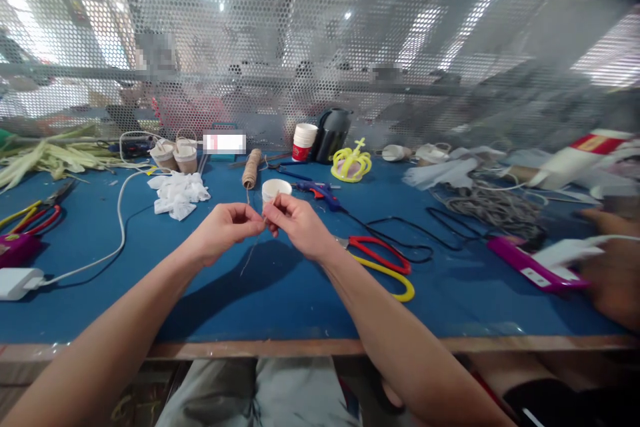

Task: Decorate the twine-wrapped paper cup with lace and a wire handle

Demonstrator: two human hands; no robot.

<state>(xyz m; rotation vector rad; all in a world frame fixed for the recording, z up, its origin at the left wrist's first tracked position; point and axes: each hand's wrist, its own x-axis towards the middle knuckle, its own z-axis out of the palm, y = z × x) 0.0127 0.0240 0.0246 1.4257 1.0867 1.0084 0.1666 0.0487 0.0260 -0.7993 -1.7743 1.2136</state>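
Observation:
My left hand and my right hand meet above the middle of the table, both with fingers pinched on a thin brown twine. A loose end of it dangles below the fingers. Behind them a spool of twine lies on the table, and a strand runs from it toward my hands. Just past my right hand stands a white cup, partly hidden by my fingers. Scissors with one red and one yellow handle lie beside my right forearm. A blue glue gun rests behind my right hand.
White crumpled fabric lies left, near two small pots. A yellow crown, stacked paper cups and a dark jug stand at the back. Cables cross the table toward a purple power strip. Another person's hand is blurred at right.

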